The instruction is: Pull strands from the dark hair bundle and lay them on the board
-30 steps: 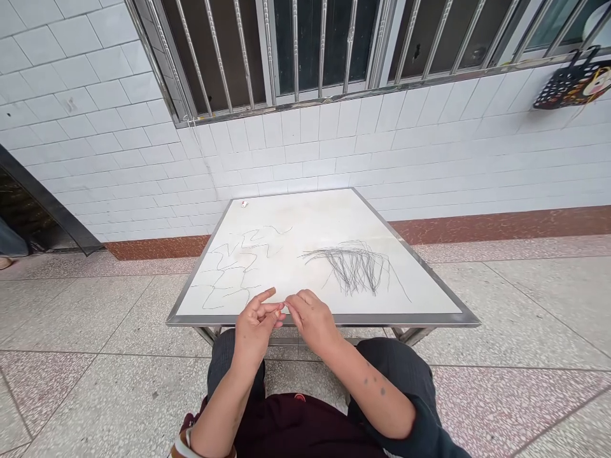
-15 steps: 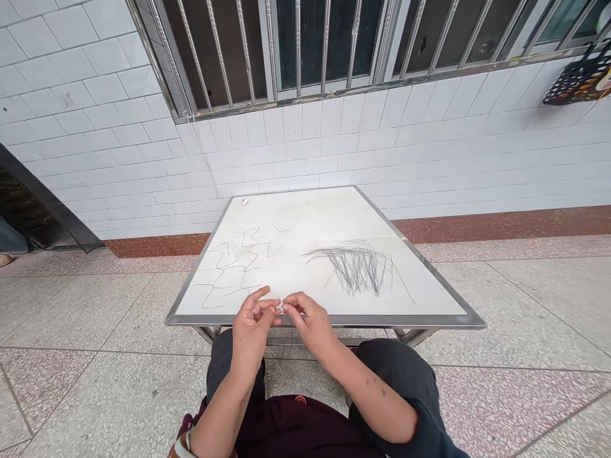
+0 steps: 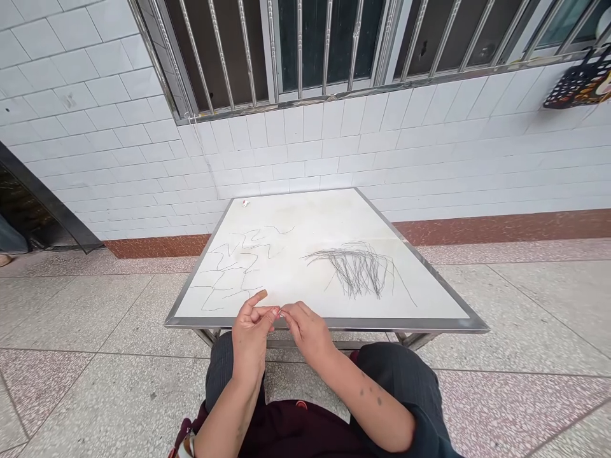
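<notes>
At the table's near edge, my left hand (image 3: 252, 327) and my right hand (image 3: 308, 331) meet at the fingertips. Both pinch thumb against index finger; what lies between the tips is too small to make out. The left hand's other fingers are partly spread. Beyond them, on the white tabletop (image 3: 305, 216), several thin bent wires (image 3: 248, 254) lie scattered at the left. A tangled pile of thin dark wires (image 3: 360, 270) lies right of centre.
A small white and red object (image 3: 245, 203) sits at the table's far left corner. Behind the table stands a white tiled wall (image 3: 305, 149) with a barred window (image 3: 324, 48). A patterned bag (image 3: 580, 83) hangs at the upper right.
My right hand's fingertips have moved slightly left and down, closing the small gap to my left hand's fingertips. The wires on the table lie as before.
</notes>
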`<action>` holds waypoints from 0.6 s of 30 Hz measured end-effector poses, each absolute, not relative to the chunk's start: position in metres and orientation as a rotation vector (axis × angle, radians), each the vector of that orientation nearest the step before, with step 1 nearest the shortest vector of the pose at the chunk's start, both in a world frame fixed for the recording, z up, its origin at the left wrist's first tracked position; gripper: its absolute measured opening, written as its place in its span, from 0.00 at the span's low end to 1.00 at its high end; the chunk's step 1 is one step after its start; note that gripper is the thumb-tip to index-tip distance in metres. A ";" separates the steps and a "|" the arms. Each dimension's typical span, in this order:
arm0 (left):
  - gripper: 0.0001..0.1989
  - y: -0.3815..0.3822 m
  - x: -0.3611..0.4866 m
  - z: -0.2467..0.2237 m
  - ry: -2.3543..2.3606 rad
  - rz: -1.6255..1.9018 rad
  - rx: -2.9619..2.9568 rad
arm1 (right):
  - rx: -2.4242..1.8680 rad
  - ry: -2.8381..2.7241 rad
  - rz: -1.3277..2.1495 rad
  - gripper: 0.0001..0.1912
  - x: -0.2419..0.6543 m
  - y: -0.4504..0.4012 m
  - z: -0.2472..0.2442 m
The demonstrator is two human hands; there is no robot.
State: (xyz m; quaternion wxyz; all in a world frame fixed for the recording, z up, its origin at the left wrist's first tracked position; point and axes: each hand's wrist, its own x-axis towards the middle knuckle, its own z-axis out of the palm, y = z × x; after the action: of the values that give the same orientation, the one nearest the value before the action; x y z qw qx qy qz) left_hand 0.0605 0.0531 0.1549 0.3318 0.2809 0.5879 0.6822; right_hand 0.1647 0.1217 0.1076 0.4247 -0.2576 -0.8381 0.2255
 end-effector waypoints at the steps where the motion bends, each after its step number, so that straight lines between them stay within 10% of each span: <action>1: 0.24 0.053 0.060 0.154 1.539 1.791 0.729 | -0.657 -2.119 0.516 0.12 0.164 0.121 0.108; 18: 0.24 0.055 0.043 0.150 1.627 1.760 0.682 | -0.665 -2.265 0.132 0.08 0.154 0.118 0.096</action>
State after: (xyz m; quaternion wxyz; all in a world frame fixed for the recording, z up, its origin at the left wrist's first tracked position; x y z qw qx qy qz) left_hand 0.0431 0.0551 0.1497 0.3192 0.2594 0.6188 0.6693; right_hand 0.1536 0.1177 0.0957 0.3788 -0.2601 -0.8866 0.0517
